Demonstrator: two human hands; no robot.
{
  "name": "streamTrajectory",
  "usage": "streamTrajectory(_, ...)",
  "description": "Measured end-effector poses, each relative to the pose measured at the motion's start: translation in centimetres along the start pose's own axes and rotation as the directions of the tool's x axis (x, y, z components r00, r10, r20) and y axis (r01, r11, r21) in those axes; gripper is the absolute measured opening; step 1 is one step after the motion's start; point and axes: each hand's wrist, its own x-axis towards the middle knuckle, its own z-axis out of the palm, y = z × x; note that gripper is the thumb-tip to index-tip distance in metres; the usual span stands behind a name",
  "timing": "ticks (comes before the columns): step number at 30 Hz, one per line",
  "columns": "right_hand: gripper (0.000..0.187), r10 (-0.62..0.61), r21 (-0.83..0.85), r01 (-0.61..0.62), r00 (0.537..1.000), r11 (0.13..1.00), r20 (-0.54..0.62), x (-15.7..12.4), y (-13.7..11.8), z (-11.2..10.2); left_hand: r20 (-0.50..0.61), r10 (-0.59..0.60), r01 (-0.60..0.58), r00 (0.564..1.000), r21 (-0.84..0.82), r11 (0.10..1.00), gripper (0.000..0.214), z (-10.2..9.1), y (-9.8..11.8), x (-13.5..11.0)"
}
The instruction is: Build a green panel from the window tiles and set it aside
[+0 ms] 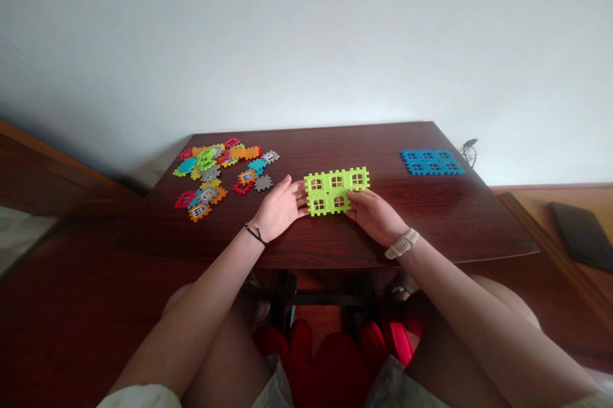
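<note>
1. Both grips are closed in on one piece between them. The left grip [280, 209], a black bracelet [257, 235] at its wrist, presses its fingers [301, 199] to the left edge of a lime-green window-block panel [336, 191]. The right grip [376, 218], below a white watch [402, 244], wraps the panel's lower right corner.
2. That panel, three window tiles above two, sits directly ahead of the grips, over the dark wood bench [445, 223].
3. Ahead and left of the left grip lies a heap of loose multicoloured waffle blocks [218, 172].
4. Well right of the right grip lies a flat blue window-block panel [431, 162], just beside a black cable [469, 151].
</note>
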Motion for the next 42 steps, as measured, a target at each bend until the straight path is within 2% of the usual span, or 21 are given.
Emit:
streamTrajectory(13, 0.022, -0.016, -0.006, 0.016, 1.0, 1.0, -0.02, -0.1, 0.1, 0.1, 0.006, 0.035, -0.035, 0.999, 0.013, 0.999, 0.043, 0.0, -0.4, 0.1)
streamTrajectory(17, 0.022, -0.008, -0.013, 0.008, 1.0, 1.0, -0.022, -0.1, 0.0, 0.2, 0.014, 0.084, -0.086, 0.996, 0.12, 0.989, 0.036, 0.2, -0.7, 0.1)
streamTrajectory(20, 0.018, 0.006, -0.016, -0.006, 1.0, 1.0, 0.003, -0.3, -0.2, 0.4, 0.002, 0.118, -0.116, 0.993, 0.191, 0.975, 0.038, 0.4, -0.9, 0.0)
streamTrajectory(26, 0.013, 0.023, -0.018, -0.022, 0.997, 1.0, 0.079, -0.7, -0.8, 1.0, -0.026, 0.14, -0.132, 0.99, 0.193, 0.972, 0.035, 0.7, -1.0, -0.3)
streamTrajectory(35, 0.014, 0.081, -0.009, -0.081, 0.99, 0.997, 0.115, -0.9, -1.8, 0.5, -0.019, 0.128, -0.121, 0.992, 0.218, 0.968, 0.036, 0.8, -0.9, -0.4)
streamTrajectory(42, 0.023, 0.148, -0.035, -0.144, 0.979, 0.989, 0.143, -1.4, -2.5, 0.4, 0.002, 0.115, -0.113, 0.993, 0.217, 0.97, 0.036, 0.6, -1.0, -0.3)
